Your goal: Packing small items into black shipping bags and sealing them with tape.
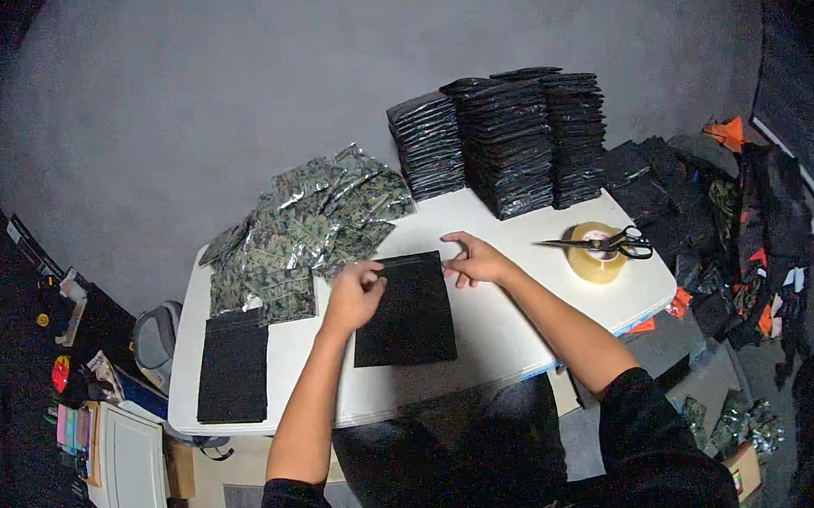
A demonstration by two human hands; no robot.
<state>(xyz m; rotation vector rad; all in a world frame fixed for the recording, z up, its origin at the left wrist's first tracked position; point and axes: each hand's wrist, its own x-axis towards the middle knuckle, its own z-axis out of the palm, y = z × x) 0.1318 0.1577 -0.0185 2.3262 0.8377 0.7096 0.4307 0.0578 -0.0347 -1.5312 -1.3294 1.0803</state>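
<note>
In front of me a flat black rectangular piece (412, 311), cloth or a bag, lies on the white table (501, 333). At its upper left corner is my left hand (356, 295), fingers curled; whether they pinch the edge I cannot tell. My right hand (476, 261) hovers by the upper right edge, thumb and fingers spread with nothing in them. Beyond my left hand spreads a loose heap of camouflage items in clear, shiny plastic (303, 223). Partly under that heap, a pile of flat black pieces (232, 371) sits at the table's left end.
Tall stacks of black plastic packets (503, 144) stand at the table's far edge. To the right, black-handled scissors (627, 242) rest on a roll of clear tape (586, 267). Dark and orange cloth (710, 227) heaps beyond the right end. A white cabinet (135, 466) stands at left.
</note>
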